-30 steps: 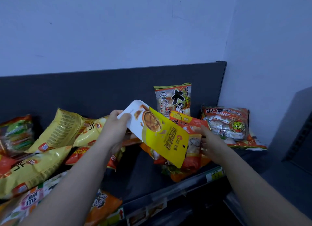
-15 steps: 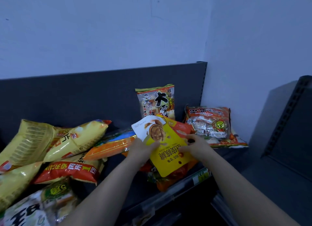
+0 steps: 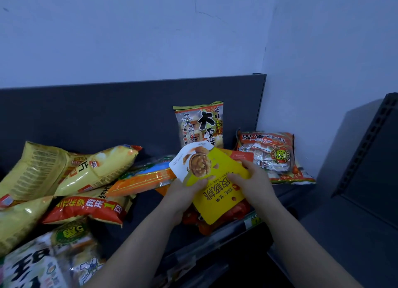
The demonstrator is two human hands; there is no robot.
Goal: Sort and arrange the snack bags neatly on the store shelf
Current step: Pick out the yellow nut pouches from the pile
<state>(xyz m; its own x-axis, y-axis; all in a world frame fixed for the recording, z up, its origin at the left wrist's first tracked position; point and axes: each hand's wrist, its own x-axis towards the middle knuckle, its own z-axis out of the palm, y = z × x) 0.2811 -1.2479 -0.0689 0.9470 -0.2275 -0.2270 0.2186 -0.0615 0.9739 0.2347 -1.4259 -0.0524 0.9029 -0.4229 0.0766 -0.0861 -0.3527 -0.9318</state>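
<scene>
A flat yellow and white snack bag (image 3: 215,193) with a walnut picture lies tilted over a small stack of orange-red bags (image 3: 232,214) near the shelf's front edge. My left hand (image 3: 183,193) holds its left edge, thumb on top. My right hand (image 3: 252,180) grips its right side, fingers curled over the top. Behind them a rice cracker bag (image 3: 199,124) stands upright against the back panel. A red and silver bag (image 3: 269,154) lies at the far right.
Yellow puffed bags (image 3: 97,169), a red bag (image 3: 86,210), an orange bag (image 3: 140,180) and a white bag (image 3: 43,264) lie jumbled on the left. The dark shelf back panel (image 3: 107,119) ends at the right wall. Another dark shelf unit (image 3: 370,180) stands at the right.
Both hands lowered the yellow bag from mid-air onto the orange-red stack. My left hand moved right, from the bag's white top corner to its left edge. The view panned right.
</scene>
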